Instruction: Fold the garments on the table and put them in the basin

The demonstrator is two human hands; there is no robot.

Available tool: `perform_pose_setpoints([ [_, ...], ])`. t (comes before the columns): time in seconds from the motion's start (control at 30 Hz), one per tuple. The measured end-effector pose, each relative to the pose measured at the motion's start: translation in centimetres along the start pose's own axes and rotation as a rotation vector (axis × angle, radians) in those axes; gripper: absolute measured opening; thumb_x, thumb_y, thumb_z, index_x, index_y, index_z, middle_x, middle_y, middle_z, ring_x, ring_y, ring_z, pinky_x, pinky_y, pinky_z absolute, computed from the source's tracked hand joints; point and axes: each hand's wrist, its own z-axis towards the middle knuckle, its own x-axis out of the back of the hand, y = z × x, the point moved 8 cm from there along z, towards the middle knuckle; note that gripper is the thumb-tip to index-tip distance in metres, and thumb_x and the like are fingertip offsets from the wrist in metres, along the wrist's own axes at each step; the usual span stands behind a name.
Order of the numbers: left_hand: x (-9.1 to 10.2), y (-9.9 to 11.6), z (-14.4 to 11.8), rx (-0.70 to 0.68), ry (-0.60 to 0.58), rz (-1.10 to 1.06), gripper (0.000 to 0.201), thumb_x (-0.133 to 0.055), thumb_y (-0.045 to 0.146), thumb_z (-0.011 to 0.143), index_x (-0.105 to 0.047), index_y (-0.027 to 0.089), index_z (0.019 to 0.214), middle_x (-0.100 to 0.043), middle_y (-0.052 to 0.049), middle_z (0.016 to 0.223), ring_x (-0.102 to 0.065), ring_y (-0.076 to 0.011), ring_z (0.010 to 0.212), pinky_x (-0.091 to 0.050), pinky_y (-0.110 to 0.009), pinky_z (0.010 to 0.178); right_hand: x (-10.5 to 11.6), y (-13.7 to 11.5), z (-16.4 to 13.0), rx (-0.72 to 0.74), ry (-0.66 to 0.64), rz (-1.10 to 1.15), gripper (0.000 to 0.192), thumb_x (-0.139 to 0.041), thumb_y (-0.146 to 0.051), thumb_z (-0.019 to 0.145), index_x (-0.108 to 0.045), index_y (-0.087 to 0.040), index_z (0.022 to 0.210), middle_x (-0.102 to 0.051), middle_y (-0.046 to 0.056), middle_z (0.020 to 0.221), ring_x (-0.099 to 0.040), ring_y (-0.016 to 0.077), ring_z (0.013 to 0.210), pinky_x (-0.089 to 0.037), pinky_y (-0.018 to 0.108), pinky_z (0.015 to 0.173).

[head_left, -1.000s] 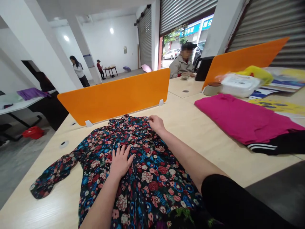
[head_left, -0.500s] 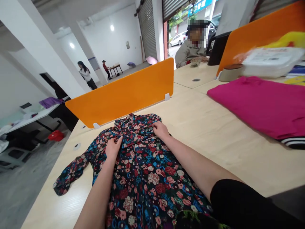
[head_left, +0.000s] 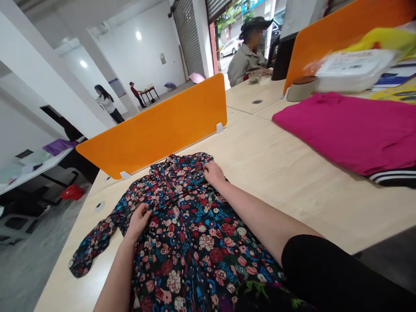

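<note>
A dark floral shirt [head_left: 191, 234] lies spread flat on the pale wooden table [head_left: 292, 190], collar toward the orange divider [head_left: 156, 128]. My right hand [head_left: 212, 172] rests near the collar at the shirt's right shoulder, fingers curled and pinching the fabric. At the left shoulder, close to where the sleeve starts, my left hand [head_left: 139, 220] grips the cloth with bent fingers. The left sleeve [head_left: 92, 247] trails out toward the table's left edge.
A folded magenta garment [head_left: 351, 130] lies to the right over a dark striped one [head_left: 394, 177]. A second orange divider [head_left: 338, 37], a white box [head_left: 354, 69] and a bowl [head_left: 300, 88] stand beyond. A seated person [head_left: 248, 56] is at the far table; two people stand far left.
My left hand slid from the shirt's chest up to the collar, then out to the left shoulder and closed on the fabric. My right hand stayed at the collar.
</note>
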Motion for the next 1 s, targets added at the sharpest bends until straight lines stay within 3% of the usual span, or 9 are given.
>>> perform_pose_setpoints([
  [0.13, 0.4, -1.4, -0.8, 0.081, -0.112, 0.159, 0.050, -0.062, 0.066, 0.062, -0.059, 0.021, 0.083, -0.063, 0.001, 0.066, -0.061, -0.0179, 0.065, -0.051, -0.032, 0.069, 0.0, -0.1, -0.2, -0.004, -0.003, -0.015, 0.029, -0.042, -0.011, 0.085, -0.068, -0.016, 0.095, -0.060, 0.013, 0.103, -0.054, 0.0255, 0.099, -0.045, 0.035, 0.087],
  [0.27, 1.4, -1.6, 1.4, 0.190, -0.079, 0.421, 0.045, -0.049, 0.061, 0.078, -0.064, 0.020, 0.091, -0.069, -0.005, 0.077, -0.065, -0.0221, 0.075, -0.048, -0.032, 0.070, 0.1, -0.2, -0.3, 0.014, 0.010, -0.014, 0.039, -0.044, -0.011, 0.084, -0.063, -0.016, 0.118, -0.059, 0.014, 0.111, -0.053, 0.0267, 0.104, -0.045, 0.036, 0.090],
  [0.37, 0.4, -0.7, 3.2, 0.155, -0.087, 0.459, 0.034, -0.048, 0.051, 0.082, -0.066, 0.023, 0.086, -0.071, -0.005, 0.087, -0.065, -0.0218, 0.080, -0.047, -0.030, 0.073, -0.2, -0.2, -0.3, 0.023, -0.002, -0.028, 0.052, -0.044, -0.012, 0.084, -0.052, -0.019, 0.135, -0.057, 0.014, 0.115, -0.053, 0.0277, 0.104, -0.046, 0.037, 0.086],
  [0.5, -1.1, 0.8, 3.7, 0.078, -0.138, 0.534, 0.023, -0.056, 0.041, 0.078, -0.061, 0.022, 0.066, -0.066, -0.002, 0.069, -0.062, -0.0196, 0.067, -0.045, -0.028, 0.067, -0.7, -0.2, 0.0, 0.026, -0.042, -0.104, 0.040, -0.041, -0.016, 0.089, -0.064, -0.023, 0.121, -0.057, 0.013, 0.111, -0.055, 0.0270, 0.098, -0.046, 0.035, 0.080],
  [0.63, 0.8, 3.1, 2.8, -0.017, 0.038, 0.582, 0.022, -0.042, 0.035, 0.088, -0.060, 0.022, 0.083, -0.066, -0.006, 0.086, -0.062, -0.0213, 0.084, -0.045, -0.030, 0.079, -0.6, 0.1, 0.4, 0.009, -0.011, -0.087, 0.031, -0.043, -0.016, 0.089, -0.070, -0.023, 0.102, -0.060, 0.011, 0.106, -0.056, 0.0242, 0.095, -0.046, 0.032, 0.080],
  [0.7, 2.2, 4.6, 2.0, -0.114, 0.204, 0.611, 0.028, -0.034, 0.035, 0.092, -0.058, 0.021, 0.094, -0.065, -0.009, 0.100, -0.060, -0.0227, 0.097, -0.044, -0.032, 0.087, -0.3, 0.6, 0.6, -0.018, 0.022, -0.016, 0.030, -0.044, -0.016, 0.088, -0.069, -0.022, 0.103, -0.062, 0.009, 0.104, -0.057, 0.0229, 0.093, -0.046, 0.031, 0.082],
  [0.77, 2.5, 5.2, 1.3, -0.161, 0.258, 0.658, 0.030, -0.032, 0.034, 0.093, -0.058, 0.020, 0.099, -0.063, -0.011, 0.106, -0.059, -0.0242, 0.102, -0.044, -0.034, 0.087, -0.1, 1.1, 0.8, -0.035, 0.045, 0.060, 0.031, -0.044, -0.016, 0.088, -0.067, -0.020, 0.109, -0.064, 0.008, 0.105, -0.058, 0.0224, 0.095, -0.045, 0.032, 0.087],
  [0.9, 1.6, 3.1, 0.6, 0.026, 0.158, 0.686, 0.032, -0.035, 0.037, 0.092, -0.055, 0.018, 0.107, -0.063, -0.013, 0.108, -0.062, -0.0265, 0.098, -0.046, -0.036, 0.079, 0.0, 1.4, 0.9, -0.023, 0.063, 0.131, 0.047, -0.050, -0.019, 0.087, -0.052, -0.016, 0.133, -0.060, 0.011, 0.123, -0.056, 0.0237, 0.109, -0.042, 0.035, 0.099],
  [1.0, 1.4, 1.8, 0.4, 0.136, 0.138, 0.659, 0.039, -0.037, 0.049, 0.091, -0.055, 0.018, 0.106, -0.067, -0.012, 0.097, -0.065, -0.0274, 0.088, -0.046, -0.036, 0.074, -0.3, 1.0, 0.7, 0.011, 0.031, 0.098, 0.052, -0.050, -0.016, 0.085, -0.049, -0.014, 0.137, -0.054, 0.013, 0.132, -0.052, 0.0253, 0.117, -0.041, 0.036, 0.102],
])
